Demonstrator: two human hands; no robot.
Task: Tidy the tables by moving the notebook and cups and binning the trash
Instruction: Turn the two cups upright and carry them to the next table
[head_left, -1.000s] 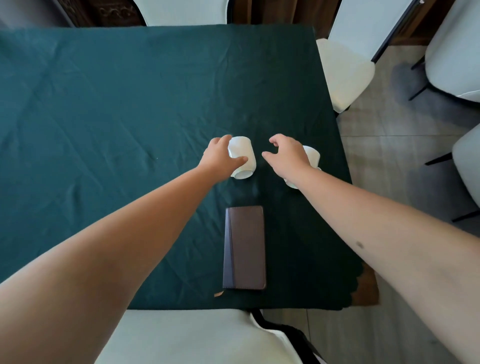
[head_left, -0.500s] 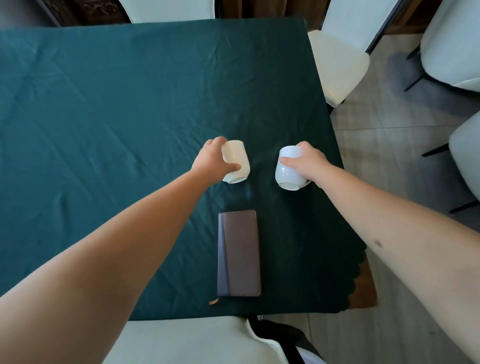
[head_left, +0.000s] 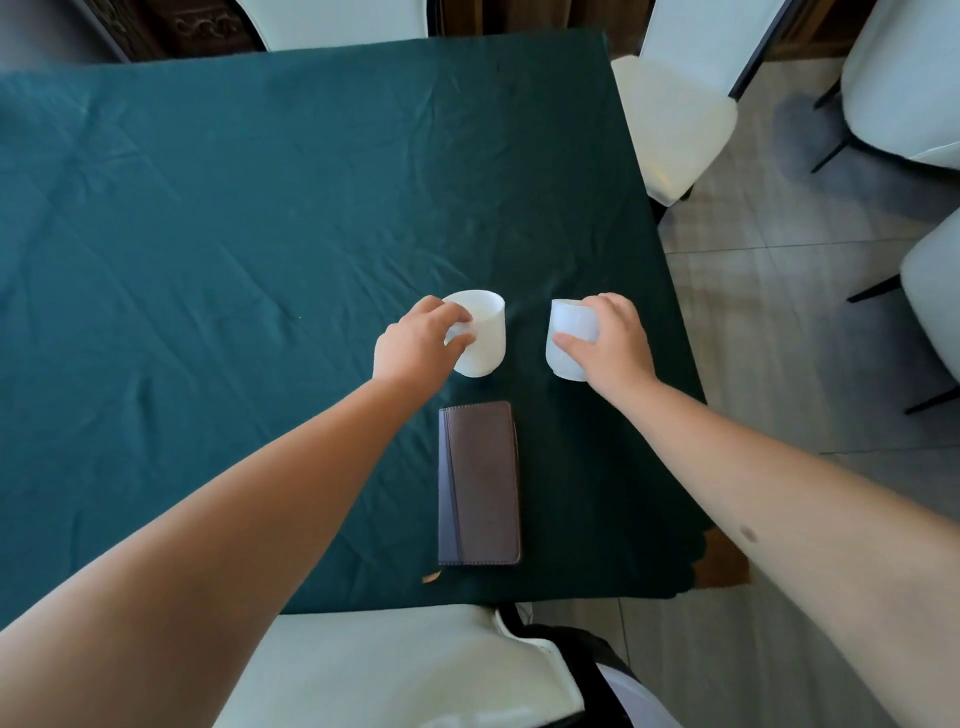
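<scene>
Two white cups are over the dark green tablecloth (head_left: 208, 234). My left hand (head_left: 418, 345) grips the left cup (head_left: 483, 338) by its side and rim, its mouth facing up. My right hand (head_left: 615, 345) wraps around the right cup (head_left: 569, 338). A brown notebook (head_left: 479, 483) lies shut on the cloth just in front of the cups, near the table's front edge. A small tan scrap (head_left: 431, 577) lies by the notebook's near left corner.
A white chair (head_left: 395, 670) stands right below me at the table's front edge. Another white chair (head_left: 680, 119) sits at the table's right side, with more chairs (head_left: 904, 83) further right on the tiled floor (head_left: 779, 322). The table's right edge runs close to my right hand.
My right hand closed around the right cup, which it was only reaching over a second ago. Both cups were tipped and now sit turned mouth-up in my hands.
</scene>
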